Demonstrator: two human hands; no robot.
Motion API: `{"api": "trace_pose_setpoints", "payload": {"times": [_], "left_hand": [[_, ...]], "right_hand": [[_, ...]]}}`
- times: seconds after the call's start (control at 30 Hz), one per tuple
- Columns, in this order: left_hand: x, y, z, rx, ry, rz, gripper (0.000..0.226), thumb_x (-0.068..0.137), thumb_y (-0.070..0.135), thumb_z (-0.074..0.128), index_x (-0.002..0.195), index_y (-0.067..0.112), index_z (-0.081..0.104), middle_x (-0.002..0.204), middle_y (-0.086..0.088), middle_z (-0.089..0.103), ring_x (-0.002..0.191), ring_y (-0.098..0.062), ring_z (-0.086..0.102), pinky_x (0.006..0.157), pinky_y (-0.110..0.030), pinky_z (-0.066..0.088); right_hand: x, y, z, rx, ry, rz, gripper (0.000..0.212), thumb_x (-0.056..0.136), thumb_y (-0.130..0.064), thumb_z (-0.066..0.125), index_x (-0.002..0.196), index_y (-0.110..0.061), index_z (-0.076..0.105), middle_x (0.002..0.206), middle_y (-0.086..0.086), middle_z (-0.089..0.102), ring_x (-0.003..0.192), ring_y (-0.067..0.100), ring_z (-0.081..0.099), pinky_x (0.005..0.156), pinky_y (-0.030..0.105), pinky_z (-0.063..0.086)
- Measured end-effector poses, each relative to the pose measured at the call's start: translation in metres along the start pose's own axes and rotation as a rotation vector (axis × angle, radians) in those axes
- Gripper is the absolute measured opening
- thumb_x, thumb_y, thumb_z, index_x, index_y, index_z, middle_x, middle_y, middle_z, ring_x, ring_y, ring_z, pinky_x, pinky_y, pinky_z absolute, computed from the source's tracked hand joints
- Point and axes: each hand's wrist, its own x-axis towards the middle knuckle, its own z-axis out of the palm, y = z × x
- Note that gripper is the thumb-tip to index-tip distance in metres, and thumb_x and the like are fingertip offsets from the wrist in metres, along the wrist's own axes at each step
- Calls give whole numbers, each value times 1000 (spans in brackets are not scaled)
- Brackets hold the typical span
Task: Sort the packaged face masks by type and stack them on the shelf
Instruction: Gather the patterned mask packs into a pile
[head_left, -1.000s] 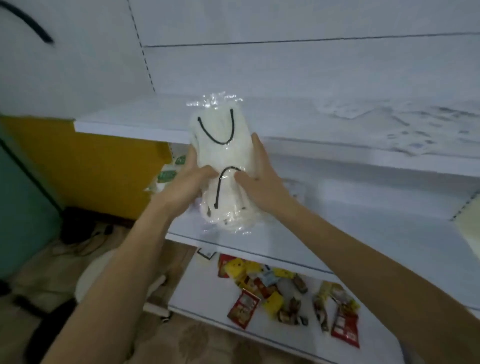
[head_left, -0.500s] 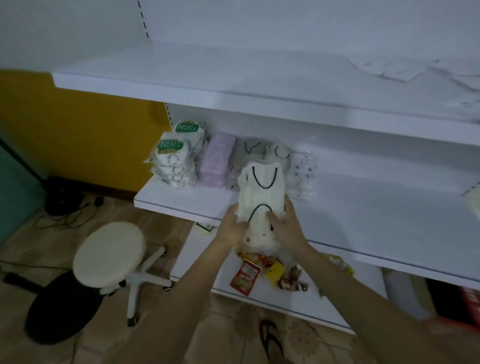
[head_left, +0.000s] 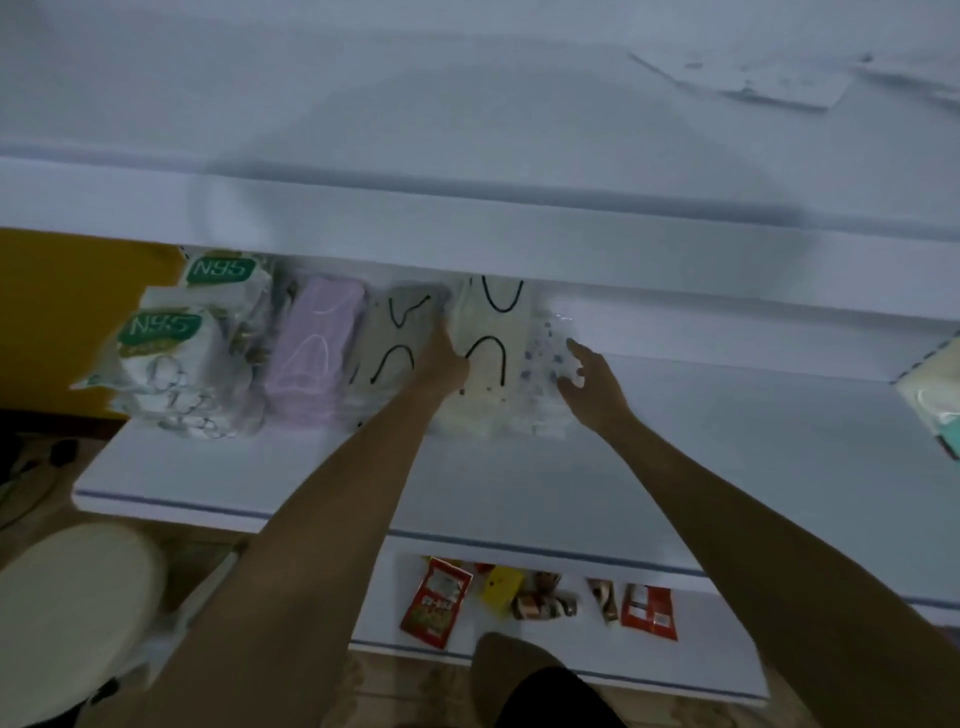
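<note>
Now we've got both hands up at the middle shelf (head_left: 363, 483). Our left hand (head_left: 441, 358) lies with its fingers straight along the left side of the cream mask pack (head_left: 488, 358), pressed in between it and the grey pack (head_left: 400, 338). Our right hand (head_left: 592, 384) is spread loose over the dotted pack (head_left: 543, 374) and grips nothing. The cream mask pack lies flat in the row near the shelf's back edge, black loops facing up. Toward the left edge we see a lilac pack (head_left: 311, 353) and the N95 packs (head_left: 171, 358). Snack packets (head_left: 436, 603) lie on the lower shelf (head_left: 727, 654).
</note>
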Motion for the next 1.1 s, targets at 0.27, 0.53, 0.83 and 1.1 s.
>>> {"api": "trace_pose_setpoints", "payload": {"times": [0.27, 0.53, 0.83, 1.1], "left_hand": [[29, -24, 25, 913, -43, 45, 43, 98, 17, 35, 140, 9, 30, 152, -27, -6, 139, -43, 12, 107, -45, 27], [43, -34, 42, 788, -189, 105, 59, 99, 31, 33, 150, 19, 5, 145, -25, 16, 127, -41, 28, 99, -43, 33], [55, -39, 37, 720, -230, 31, 60, 98, 35, 31, 150, 20, 5, 145, -26, 19, 131, -42, 26, 104, -44, 28], [39, -38, 22, 579, 13, 85, 60, 98, 34, 38, 147, 8, 15, 149, -22, 19, 134, -36, 24, 105, -45, 29]], "right_hand": [[44, 24, 30, -371, -151, -16, 52, 91, -35, 53, 140, -24, 38, 151, 6, 28, 140, 25, 24, 112, 34, 20], [46, 30, 33, -354, -163, 38, 57, 82, -37, 65, 133, -24, 43, 145, 4, 34, 131, 28, 34, 107, 40, 29], [45, 26, 31, -403, -161, 2, 55, 83, -39, 63, 132, -24, 44, 144, 4, 36, 131, 28, 32, 109, 39, 26], [33, -4, 30, -471, -52, -192, 58, 89, -38, 57, 141, -22, 37, 154, 10, 19, 142, 28, 14, 115, 37, 12]]}}
